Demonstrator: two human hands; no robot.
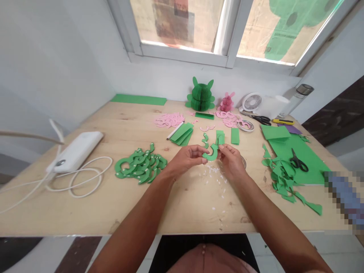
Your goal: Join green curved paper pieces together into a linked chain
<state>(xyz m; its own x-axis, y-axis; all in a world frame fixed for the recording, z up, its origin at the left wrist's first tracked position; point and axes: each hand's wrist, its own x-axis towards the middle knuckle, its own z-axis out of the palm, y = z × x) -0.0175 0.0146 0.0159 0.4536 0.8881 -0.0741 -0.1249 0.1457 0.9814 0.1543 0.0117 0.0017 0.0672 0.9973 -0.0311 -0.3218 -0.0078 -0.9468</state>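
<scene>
Between my two hands is a curved green paper cutout [212,154], held above the wooden table [93,212]. My left hand [190,157] pinches its left end, and my right hand [231,158] grips its upper right end. Just beyond it lie a wavy green paper piece [205,140] and small green paper rectangles [234,136]. Beneath my hands, tiny white paper scraps [216,176] are scattered. To the left sits a heap of green curved cutouts [139,165] with small white patches. A tape roll [243,162] is partly hidden behind my right hand.
A white power bank [76,151] with looped cable stands left. On the right are green scraps [283,176] and black scissors [298,160] on green sheets. Along the back are pink cutouts [170,120], a green paper figure [201,96], a small fan [251,101] and a bottle [297,99].
</scene>
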